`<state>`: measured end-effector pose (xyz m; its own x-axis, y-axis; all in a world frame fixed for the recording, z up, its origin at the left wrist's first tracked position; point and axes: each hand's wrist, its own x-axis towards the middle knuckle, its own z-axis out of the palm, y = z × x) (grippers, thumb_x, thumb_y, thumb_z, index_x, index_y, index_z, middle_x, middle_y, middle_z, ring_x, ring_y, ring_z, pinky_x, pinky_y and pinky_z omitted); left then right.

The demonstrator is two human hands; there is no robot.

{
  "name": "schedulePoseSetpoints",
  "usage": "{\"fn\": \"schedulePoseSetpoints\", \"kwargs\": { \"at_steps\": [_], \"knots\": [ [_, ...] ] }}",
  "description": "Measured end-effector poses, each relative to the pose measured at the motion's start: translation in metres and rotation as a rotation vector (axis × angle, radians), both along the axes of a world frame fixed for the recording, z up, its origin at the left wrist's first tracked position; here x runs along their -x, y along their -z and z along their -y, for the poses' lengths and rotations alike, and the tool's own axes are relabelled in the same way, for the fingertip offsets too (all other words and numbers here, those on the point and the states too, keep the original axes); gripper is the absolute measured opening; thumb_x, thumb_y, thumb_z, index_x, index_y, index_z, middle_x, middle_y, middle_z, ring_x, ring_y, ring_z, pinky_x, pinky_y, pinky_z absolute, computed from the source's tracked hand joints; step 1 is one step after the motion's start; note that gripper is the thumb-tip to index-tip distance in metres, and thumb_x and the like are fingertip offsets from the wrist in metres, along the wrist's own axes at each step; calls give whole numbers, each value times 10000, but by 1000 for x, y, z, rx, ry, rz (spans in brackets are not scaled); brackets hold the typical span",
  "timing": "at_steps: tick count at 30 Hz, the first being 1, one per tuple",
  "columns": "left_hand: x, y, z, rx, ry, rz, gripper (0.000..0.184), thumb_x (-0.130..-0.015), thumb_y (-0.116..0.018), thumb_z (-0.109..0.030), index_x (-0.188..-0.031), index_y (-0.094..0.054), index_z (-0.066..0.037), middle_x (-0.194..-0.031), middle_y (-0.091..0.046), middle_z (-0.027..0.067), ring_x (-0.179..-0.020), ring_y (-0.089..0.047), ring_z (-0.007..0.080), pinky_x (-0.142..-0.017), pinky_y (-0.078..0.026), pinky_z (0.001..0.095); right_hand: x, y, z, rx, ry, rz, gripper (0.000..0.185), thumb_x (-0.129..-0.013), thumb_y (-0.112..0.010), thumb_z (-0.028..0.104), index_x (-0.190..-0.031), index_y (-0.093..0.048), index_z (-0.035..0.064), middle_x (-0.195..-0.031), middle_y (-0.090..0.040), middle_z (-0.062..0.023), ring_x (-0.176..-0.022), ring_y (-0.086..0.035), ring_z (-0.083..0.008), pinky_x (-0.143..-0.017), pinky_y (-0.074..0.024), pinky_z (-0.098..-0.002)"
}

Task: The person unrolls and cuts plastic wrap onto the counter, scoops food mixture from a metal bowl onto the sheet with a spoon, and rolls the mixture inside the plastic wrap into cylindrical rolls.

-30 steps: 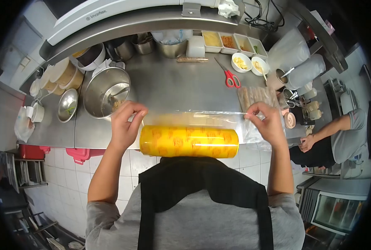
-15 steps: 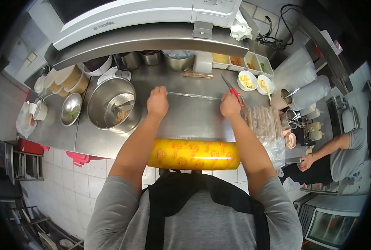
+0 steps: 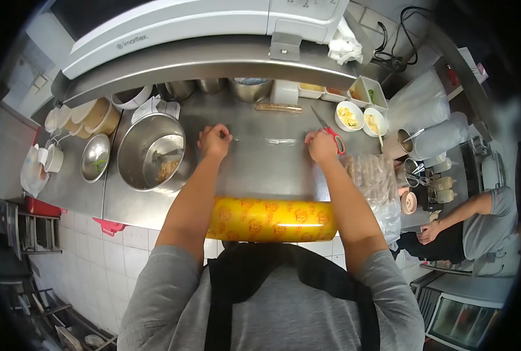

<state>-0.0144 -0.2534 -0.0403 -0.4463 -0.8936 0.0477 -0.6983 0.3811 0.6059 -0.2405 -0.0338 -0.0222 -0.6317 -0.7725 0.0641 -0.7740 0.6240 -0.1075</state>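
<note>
Since 1 s ago both hands have gone from just above the roll to the far side of it, over the bare steel table (image 3: pixel 211 105). In the last 0.5 s they've barely shifted; L hand (image 3: pixel 215 141) has its fingers bent differently. So a length of clear plastic film (image 3: pixel 281 141) now looks drawn out btwn roll & hands, its far edge a shiny line running L–R.

L hand: fingers curled, only slightly open, at the film's left corner; can't tell if it still pinches. R hand (image 3: pixel 321 146): fingers curled in tight, film edge running up to them, looks pinched; just beside the red-handled scissors (image 3: pixel 338 142).

Thick yellow cylindrical roll w/ red print (image 3: pixel 266 220) is at the table's near edge, btwn the forearms, on its side. Long axis L–R, approx. parallel to that edge; ends face left & right, left end partly behind the forearm. Big round steel bowl (image 3: pixel 133 140) is left of L hand; flat clear-plastic packs of brown food (image 3: pixel 369 181) are right & near of R hand.
</note>
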Motion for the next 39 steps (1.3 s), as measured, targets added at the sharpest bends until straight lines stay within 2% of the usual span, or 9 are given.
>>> {"fn": "schedulePoseSetpoints", "kwargs": {
  "at_steps": [7, 11, 14, 17, 23, 27, 33, 36, 39],
  "knots": [
    [5, 2, 1, 64, -19, 112, 183, -708, -776, -225, -794, -632, -295, -974, -583, 7, -1056, -533, 287, -881, -420, 452, -58, -17, 47, 122, -617, 116, 341, -843, -523, 161, -1149, -637, 63, -1213, -594, -128, -1127, -546, -316, -983, -402, -443],
    [4, 108, 77, -207, 28, -770, 137, -723, -644, -25, -805, -612, -130, -957, -606, 56, -928, -582, 285, -840, -456, 397, -65, 19, 56, -8, -909, 3, 567, -970, -402, 414, -1491, -286, 222, -1571, -220, -17, -1456, -167, -241, -1169, -126, -507],
    [-1, -21, -3, 482, 144, -343, 140, -819, -558, 3, -944, -614, -24, -1053, -621, 122, -950, -592, 300, -831, -474, 360, -72, 12, 51, -28, -892, 41, 587, -963, -404, 428, -1498, -266, 230, -1583, -180, -16, -1464, -141, -234, -1170, -99, -519],
    [6, -40, -41, -48, 749, -166, 367, -870, -564, -135, -1230, -565, -62, -1318, -513, 189, -1237, -477, 351, -1004, -396, 417, -70, 9, 49, -59, -869, 75, 611, -956, -423, 433, -1497, -270, 194, -1580, -189, -40, -1461, -155, -245, -1169, -106, -521],
    [-11, -20, -36, 299, 897, 515, 771, -914, -478, -509, -1535, -145, -196, -1601, 5, 125, -1475, -32, 303, -1159, -86, 531, -29, 18, 11, 85, -835, 50, 677, -937, -461, 461, -1487, -280, 111, -1573, -206, -84, -1462, -154, -244, -1169, -101, -525],
    [-13, -17, -38, 352, 870, 434, 812, -884, -517, -539, -1529, -172, -187, -1598, -16, 141, -1472, -28, 328, -1150, -87, 555, -17, 23, -12, 56, -761, 4, 692, -933, -462, 480, -1491, -274, 115, -1576, -190, -93, -1462, -152, -265, -1163, -129, -532],
    [-54, -75, -71, 73, 883, 46, 757, -902, -558, -379, -1520, -194, -138, -1580, -122, 173, -1455, -124, 358, -1164, -153, 457, -25, -46, -81, 523, -403, 124, 451, -870, -627, 288, -1256, -563, 64, -1280, -559, -171, -1191, -520, -338, -989, -415, -430],
    [-124, -127, -117, 273, 643, -226, 482, -878, -622, -223, -1310, -514, -39, -1275, -566, 185, -1196, -522, 335, -1013, -388, 408, -11, -41, -153, 634, 37, 412, 212, -857, -663, 205, -969, -680, 25, -877, -669, -156, -818, -636, -267, -765, -496, -357],
    [-187, -82, -145, 82, 157, -370, 355, -883, -631, -224, -1144, -578, 12, -1041, -634, 129, -899, -588, 217, -825, -457, 330, -42, -38, -196, 625, 172, 729, 235, -899, -640, 223, -878, -677, -8, -684, -636, -107, -675, -580, -134, -662, -475, -300]
  ]
}}
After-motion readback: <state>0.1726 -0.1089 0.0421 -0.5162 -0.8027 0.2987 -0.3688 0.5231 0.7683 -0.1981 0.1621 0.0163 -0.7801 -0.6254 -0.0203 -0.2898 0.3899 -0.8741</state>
